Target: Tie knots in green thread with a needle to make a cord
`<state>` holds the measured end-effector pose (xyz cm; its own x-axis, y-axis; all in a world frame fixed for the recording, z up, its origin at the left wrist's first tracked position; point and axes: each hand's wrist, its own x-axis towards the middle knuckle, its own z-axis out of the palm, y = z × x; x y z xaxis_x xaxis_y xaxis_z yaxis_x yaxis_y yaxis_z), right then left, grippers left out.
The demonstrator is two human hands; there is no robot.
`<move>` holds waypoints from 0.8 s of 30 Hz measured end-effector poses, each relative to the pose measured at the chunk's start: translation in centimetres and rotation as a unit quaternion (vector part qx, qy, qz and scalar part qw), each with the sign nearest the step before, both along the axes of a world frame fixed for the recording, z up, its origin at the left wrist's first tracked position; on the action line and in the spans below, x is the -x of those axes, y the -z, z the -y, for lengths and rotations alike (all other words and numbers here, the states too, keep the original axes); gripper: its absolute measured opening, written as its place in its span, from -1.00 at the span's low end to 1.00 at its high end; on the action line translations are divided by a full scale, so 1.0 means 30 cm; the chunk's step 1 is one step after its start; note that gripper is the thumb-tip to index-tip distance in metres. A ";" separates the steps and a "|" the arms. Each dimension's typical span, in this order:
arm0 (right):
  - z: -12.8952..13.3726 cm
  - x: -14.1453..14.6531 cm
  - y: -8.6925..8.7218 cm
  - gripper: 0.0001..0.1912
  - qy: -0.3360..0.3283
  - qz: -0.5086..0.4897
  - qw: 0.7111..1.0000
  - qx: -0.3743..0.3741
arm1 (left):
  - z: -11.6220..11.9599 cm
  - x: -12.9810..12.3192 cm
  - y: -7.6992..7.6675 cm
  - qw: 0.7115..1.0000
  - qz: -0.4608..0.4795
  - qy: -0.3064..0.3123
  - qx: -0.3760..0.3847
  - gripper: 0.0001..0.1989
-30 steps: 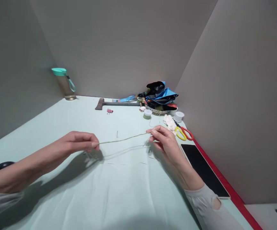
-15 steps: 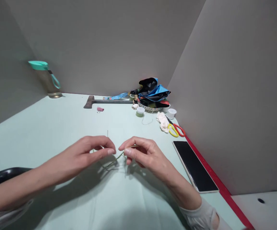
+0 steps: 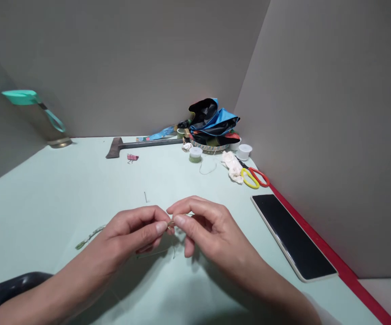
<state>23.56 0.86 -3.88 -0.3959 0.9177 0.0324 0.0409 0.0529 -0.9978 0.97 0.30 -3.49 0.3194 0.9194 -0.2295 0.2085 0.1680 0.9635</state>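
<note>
Near the middle of the view my left hand [image 3: 131, 234] and my right hand [image 3: 209, 225] meet at the fingertips. Thumb and index finger of my left hand pinch a thin green cord [image 3: 170, 223]. My right hand pinches the same cord just to the right, and a strand passes over its fingers. Thin thread ends hang below the fingertips over the table. Beyond the left wrist lies a braided green and white cord end [image 3: 89, 238]. A small pin [image 3: 145, 197] is on the cloth above my left hand.
On the pale green table [image 3: 63, 180] are an axe [image 3: 148, 144], a pink clip [image 3: 132, 157], a thread spool [image 3: 195, 155], scissors [image 3: 254, 178], white cloth [image 3: 232, 167] and a black tablet [image 3: 293, 237]. A bottle [image 3: 41, 119] stands at the left; a blue-black bag [image 3: 215, 122] lies behind.
My left hand has closed in on my right, and its fingertips now pinch the cord. The braided end has come into sight at the left. The camera view has shifted slightly.
</note>
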 end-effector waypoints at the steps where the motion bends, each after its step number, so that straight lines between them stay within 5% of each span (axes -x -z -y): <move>1: 0.002 -0.002 -0.002 -0.79 0.002 0.004 1.000 -0.004 | 0.001 0.004 0.006 1.000 0.001 -0.004 0.003 -0.60; 18: 0.020 0.015 0.041 -0.70 0.106 0.097 0.951 -0.272 | 0.018 -0.016 0.004 0.983 0.059 -0.144 0.094 -0.67; 24: 0.017 0.018 0.039 -0.70 0.076 0.099 0.956 -0.264 | 0.011 -0.016 -0.006 0.973 0.124 -0.160 0.111 -0.74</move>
